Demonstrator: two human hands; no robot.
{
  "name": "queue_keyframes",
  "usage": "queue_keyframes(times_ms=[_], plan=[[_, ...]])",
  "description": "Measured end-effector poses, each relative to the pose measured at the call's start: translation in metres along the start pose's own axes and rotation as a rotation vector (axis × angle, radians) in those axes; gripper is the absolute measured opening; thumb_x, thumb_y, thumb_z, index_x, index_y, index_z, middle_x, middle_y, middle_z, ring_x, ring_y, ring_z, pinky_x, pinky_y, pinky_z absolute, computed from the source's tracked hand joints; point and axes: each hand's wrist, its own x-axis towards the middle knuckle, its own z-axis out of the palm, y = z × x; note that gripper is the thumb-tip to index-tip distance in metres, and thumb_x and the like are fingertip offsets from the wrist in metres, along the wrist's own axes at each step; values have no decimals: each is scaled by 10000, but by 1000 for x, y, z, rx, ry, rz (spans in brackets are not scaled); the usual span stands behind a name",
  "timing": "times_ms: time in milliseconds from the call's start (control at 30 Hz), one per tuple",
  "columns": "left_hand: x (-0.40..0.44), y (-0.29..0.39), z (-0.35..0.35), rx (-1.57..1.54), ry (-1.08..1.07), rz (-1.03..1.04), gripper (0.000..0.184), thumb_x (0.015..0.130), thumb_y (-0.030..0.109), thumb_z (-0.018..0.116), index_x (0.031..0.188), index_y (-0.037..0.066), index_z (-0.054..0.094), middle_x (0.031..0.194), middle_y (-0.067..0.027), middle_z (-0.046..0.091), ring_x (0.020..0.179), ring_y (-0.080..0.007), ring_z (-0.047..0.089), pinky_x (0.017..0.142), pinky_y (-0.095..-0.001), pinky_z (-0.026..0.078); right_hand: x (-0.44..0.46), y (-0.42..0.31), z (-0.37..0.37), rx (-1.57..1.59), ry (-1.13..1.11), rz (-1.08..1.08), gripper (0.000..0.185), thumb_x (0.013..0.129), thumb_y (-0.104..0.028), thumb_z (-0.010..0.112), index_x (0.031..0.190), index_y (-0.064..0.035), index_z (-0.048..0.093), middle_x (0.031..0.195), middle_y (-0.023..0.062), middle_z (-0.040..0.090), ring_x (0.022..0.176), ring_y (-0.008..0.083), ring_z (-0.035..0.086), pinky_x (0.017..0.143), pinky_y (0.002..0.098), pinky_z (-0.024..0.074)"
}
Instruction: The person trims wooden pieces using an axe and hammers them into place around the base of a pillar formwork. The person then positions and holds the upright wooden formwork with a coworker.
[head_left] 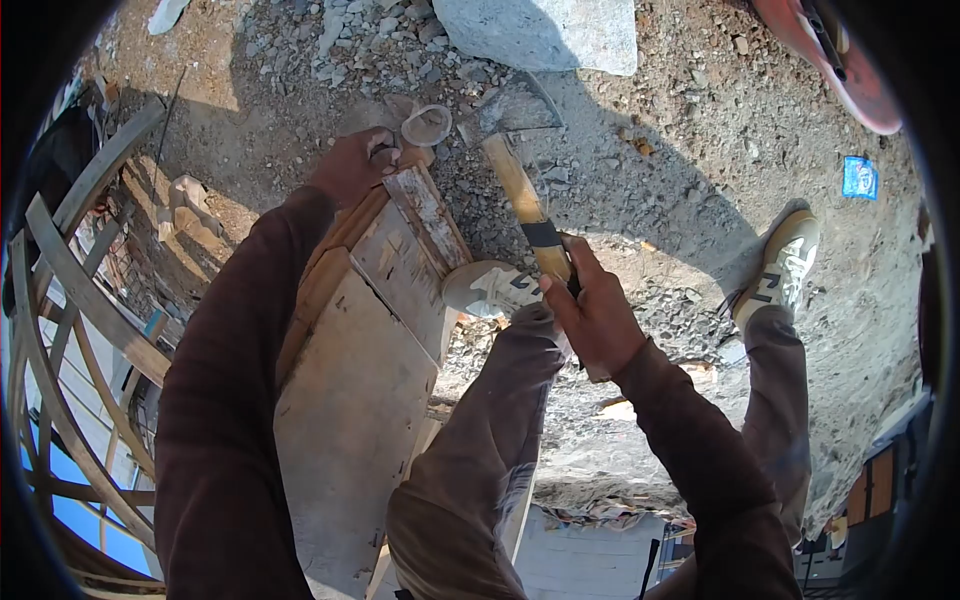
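Note:
My right hand (598, 322) is wrapped round a wooden handle (513, 180) with a black band of tape; the handle points up and to the left over the ground. The tool's other end is hidden by the hand. My left hand (352, 168) is at the far end of a wooden panel structure (355, 420), its fingers curled at the corner. A small dark thing shows at its fingertips, too small to name. Beside those fingers lies a clear round plastic lid or cup (427, 125). A worn, whitish wood strip (428, 215) runs along the structure's end.
Gravel and rubble (380, 45) cover the ground ahead. A pale slab (545, 30) lies at the top, a red object (850, 75) at the upper right, and a blue packet (860, 178) below it. Curved wooden slats (95, 290) stand at the left. My shoes (790, 255) are on the ground.

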Motion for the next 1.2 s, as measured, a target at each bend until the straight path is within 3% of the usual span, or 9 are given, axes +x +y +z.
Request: queue_keyframes(times_ms=[133,367,467,667,767,867,1000,1100,1200], plan=[[-3,-8,7,-15,102,60,246,961,235,601,1053,10,634,919,-182,698,878,-313,689,805,-407,502,23,-13,39,-85,132,-180,312,978,-170,573,1202,19,467,737,241,634,715,451,648,613,495,477],[-8,-2,9,32,119,32,244,973,239,591,1071,21,640,907,-176,685,822,-327,664,782,-389,499,56,-41,55,-237,109,-187,328,981,-194,546,1224,9,462,774,284,643,717,495,625,630,561,472],[-8,-3,9,-35,106,52,257,976,234,587,1081,6,641,913,-185,684,818,-322,662,782,-389,498,56,-49,61,-166,201,-226,328,976,-194,551,1227,0,468,771,281,647,723,495,627,636,561,478],[-3,-13,11,49,126,135,263,979,221,584,1096,-5,653,934,-187,692,821,-298,656,789,-381,498,58,-45,52,-302,92,-151,354,974,-202,554,1261,-3,494,790,278,656,744,477,652,657,555,496],[-6,-10,13,41,109,106,275,978,221,582,1126,1,657,963,-185,701,848,-319,664,806,-380,502,49,-60,49,-99,281,-285,361,981,-208,587,1247,25,516,833,290,661,771,469,667,659,458,525],[-9,-9,15,28,120,97,285,973,219,593,1149,6,661,998,-191,708,883,-331,678,823,-382,507,52,-53,65,58,443,-340,396,981,-207,586,1288,30,505,829,288,661,761,465,667,652,468,521],[-8,-13,16,81,147,129,275,961,190,616,1154,3,668,1024,-195,712,907,-315,695,830,-377,516,54,-27,58,-305,121,-72,518,966,-249,590,1411,-25,447,822,266,674,757,463,664,669,530,510],[-8,-13,16,33,112,131,254,951,156,626,1149,3,672,1017,-191,715,901,-307,699,825,-370,520,38,-54,47,-132,195,-122,528,970,-216,584,1435,-20,428,850,267,680,776,467,668,685,510,522],[-10,-16,19,-10,127,117,246,947,132,617,1147,-1,670,1014,-187,716,890,-315,698,821,-362,519,34,-46,60,11,375,-363,541,972,-151,582,1465,-19,402,861,250,688,778,457,673,697,471,533]])
